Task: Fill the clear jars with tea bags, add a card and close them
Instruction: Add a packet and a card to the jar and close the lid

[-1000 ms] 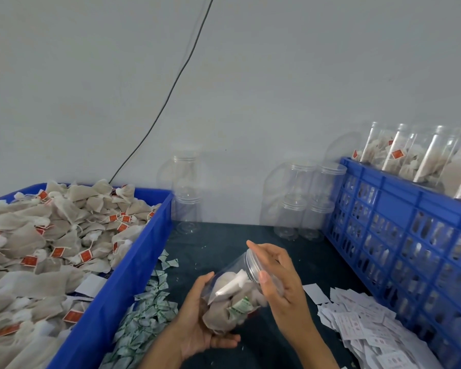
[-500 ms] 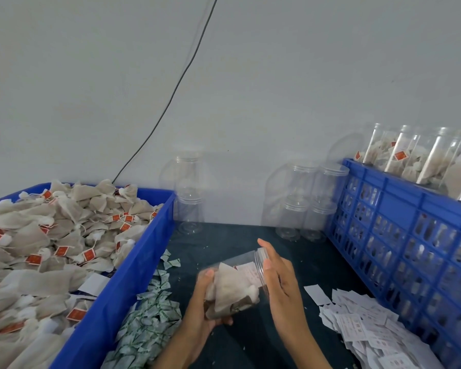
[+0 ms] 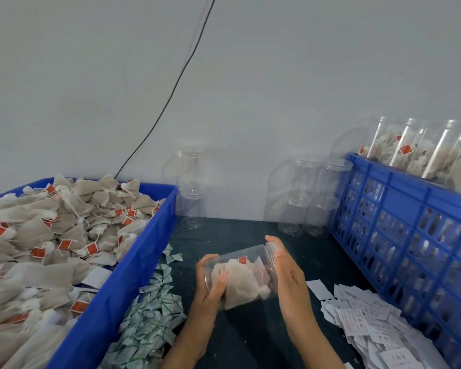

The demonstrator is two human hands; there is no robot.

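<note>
- We see both forearms reach in from the bottom edge, meeting over the dark table [image 3: 250,342] between the two blue crates.
- The left hand [image 3: 210,286] cups the base end of the clear jar [image 3: 240,275] from below, its thumb curled up over the jar's side, so it grips the jar.
- The right hand [image 3: 288,272] stands edge-on at the jar's mouth end, fingers curled around the lid [image 3: 273,253]; we take this as a grip on the lid.
- The jar lies tilted on its side above the table, base toward the left hand, lid end toward the right hand and slightly higher.
- Tea bags [image 3: 237,280] with a red tag and a pale card fill the jar.
- A blue bin of loose tea bags [image 3: 149,262] sits to the left, small green-printed sachets [image 3: 149,323] beside it.
- White cards [image 3: 362,323] lie to the right, near the blue crate [image 3: 410,209] holding filled jars.
- Empty jars [image 3: 309,198] stand stacked against the wall.
</note>
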